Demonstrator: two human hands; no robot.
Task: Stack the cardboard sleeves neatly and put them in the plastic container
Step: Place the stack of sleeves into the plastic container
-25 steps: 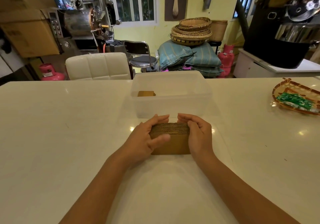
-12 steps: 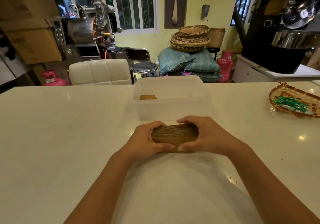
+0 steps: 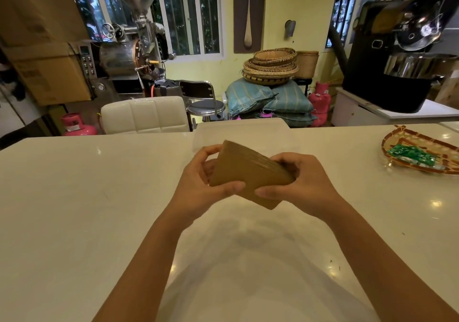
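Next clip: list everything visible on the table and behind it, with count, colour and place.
stack of cardboard sleeves: one, brown, tilted, lifted off the table between both hands
plastic container: one, translucent white, on the table behind the stack
table: one, glossy white
woven tray: one, tan and brown, table's right edge, holding green packets
padded chair: one, white, behind the table
stool: one, black and chrome
sacks: several, teal, piled on the floor
woven baskets: several, tan, stacked on the sacks
gas cylinders: two, pink
left hand: grips the stack's left end
right hand: grips its right end
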